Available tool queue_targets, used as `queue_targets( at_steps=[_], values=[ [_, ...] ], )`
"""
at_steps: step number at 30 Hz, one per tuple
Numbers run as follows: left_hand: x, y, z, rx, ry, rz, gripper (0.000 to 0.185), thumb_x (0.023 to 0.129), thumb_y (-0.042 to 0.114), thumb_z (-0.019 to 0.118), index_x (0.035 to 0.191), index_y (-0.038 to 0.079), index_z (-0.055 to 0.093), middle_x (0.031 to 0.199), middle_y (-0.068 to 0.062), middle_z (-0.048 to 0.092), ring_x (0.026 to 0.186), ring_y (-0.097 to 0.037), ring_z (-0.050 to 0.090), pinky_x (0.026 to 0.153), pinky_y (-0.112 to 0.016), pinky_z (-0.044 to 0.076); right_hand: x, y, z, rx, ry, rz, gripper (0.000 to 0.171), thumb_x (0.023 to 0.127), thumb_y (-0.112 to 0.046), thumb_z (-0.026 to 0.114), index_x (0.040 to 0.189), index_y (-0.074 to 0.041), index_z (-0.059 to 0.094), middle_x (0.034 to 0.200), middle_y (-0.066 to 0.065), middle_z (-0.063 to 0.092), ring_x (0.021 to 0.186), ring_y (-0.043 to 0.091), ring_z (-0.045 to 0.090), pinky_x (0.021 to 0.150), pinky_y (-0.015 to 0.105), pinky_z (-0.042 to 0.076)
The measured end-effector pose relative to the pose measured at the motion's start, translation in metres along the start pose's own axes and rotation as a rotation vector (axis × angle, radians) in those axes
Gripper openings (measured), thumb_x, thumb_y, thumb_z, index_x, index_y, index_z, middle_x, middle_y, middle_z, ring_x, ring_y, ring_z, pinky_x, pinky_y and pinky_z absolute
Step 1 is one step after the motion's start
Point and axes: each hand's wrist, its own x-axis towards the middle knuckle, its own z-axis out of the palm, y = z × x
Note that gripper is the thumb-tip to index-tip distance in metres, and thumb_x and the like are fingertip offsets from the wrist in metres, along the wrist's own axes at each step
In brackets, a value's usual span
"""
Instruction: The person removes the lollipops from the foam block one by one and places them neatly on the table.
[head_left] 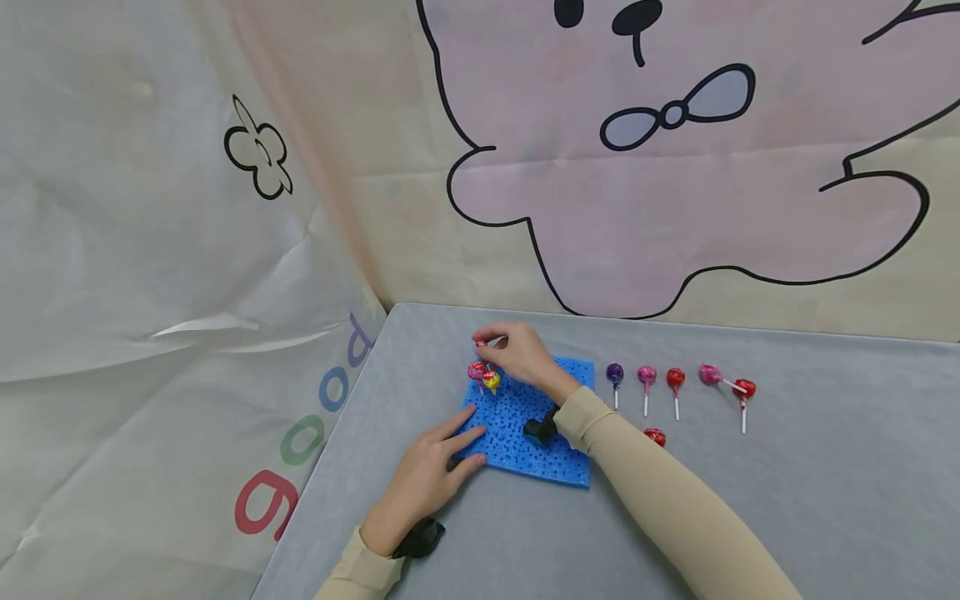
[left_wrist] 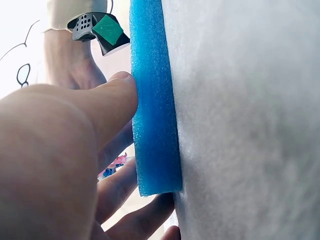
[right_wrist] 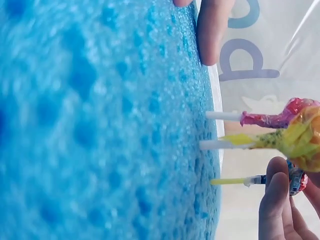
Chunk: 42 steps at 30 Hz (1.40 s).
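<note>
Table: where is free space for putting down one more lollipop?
Bare grey table lies right of the blue foam pad, below the lollipop row, and in front of the pad. Crowded: the pad's far-left corner, by the right hand.

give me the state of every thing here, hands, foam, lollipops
left hand: fingers straight, pressing the near left edge of the foam
right hand: pinches a lollipop at the foam's far left corner
blue foam pad: flat on the table, two lollipops stuck in it
two planted lollipops: upright, sticks in the foam
held lollipop: stick tip at the foam surface
six loose lollipops: lying on the grey table, wrapped
</note>
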Motion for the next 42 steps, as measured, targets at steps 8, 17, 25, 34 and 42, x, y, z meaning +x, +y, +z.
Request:
queue_targets(
  at_steps=[8,17,25,34,42],
  values=[
    [0.001,0.0,0.0,-0.003,-0.003,-0.003,0.046,0.099,0.039,0.072,0.142,0.02,0.067,0.162,-0.003,0.049,0.141,-0.026,0.056,0.111,-0.047,0.051,-0.001,0.001,-0.003,-0.017,0.014,-0.014,0.024,0.101,-0.017,0.069,0.123,-0.011,0.075,0.119,0.008,0.075,0.089,0.021,0.069,0.07,0.03,0.057],
    [0.002,0.0,0.001,0.001,-0.002,0.004,0.047,0.099,0.039,0.071,0.142,0.02,0.067,0.162,-0.003,0.049,0.141,-0.026,0.056,0.111,-0.047,0.051,-0.003,-0.004,-0.004,-0.046,0.017,-0.024,0.024,0.101,-0.018,0.069,0.123,-0.013,0.076,0.114,0.006,0.076,0.086,0.017,0.068,0.066,0.03,0.055],
    [0.002,0.001,0.001,-0.001,-0.011,-0.001,0.047,0.099,0.039,0.071,0.142,0.02,0.067,0.162,-0.004,0.049,0.141,-0.027,0.056,0.111,-0.048,0.051,-0.006,-0.016,-0.008,-0.04,0.043,-0.07,0.024,0.101,-0.019,0.069,0.123,-0.013,0.075,0.111,0.008,0.077,0.082,0.015,0.069,0.058,0.029,0.05],
    [0.001,0.002,0.0,-0.008,-0.008,-0.003,0.047,0.1,0.039,0.071,0.142,0.02,0.067,0.161,-0.004,0.049,0.14,-0.028,0.057,0.11,-0.048,0.052,-0.013,-0.016,-0.012,-0.034,0.072,-0.081,0.025,0.101,-0.016,0.069,0.125,-0.009,0.074,0.108,0.009,0.077,0.083,0.017,0.071,0.059,0.028,0.052],
    [0.0,0.001,0.0,-0.01,0.001,-0.001,0.047,0.1,0.039,0.071,0.142,0.019,0.067,0.162,-0.004,0.049,0.14,-0.028,0.057,0.11,-0.048,0.051,-0.024,-0.008,-0.024,-0.099,0.136,-0.115,0.024,0.1,-0.016,0.07,0.123,-0.01,0.075,0.111,0.008,0.078,0.086,0.019,0.071,0.063,0.029,0.055]
  ],
)
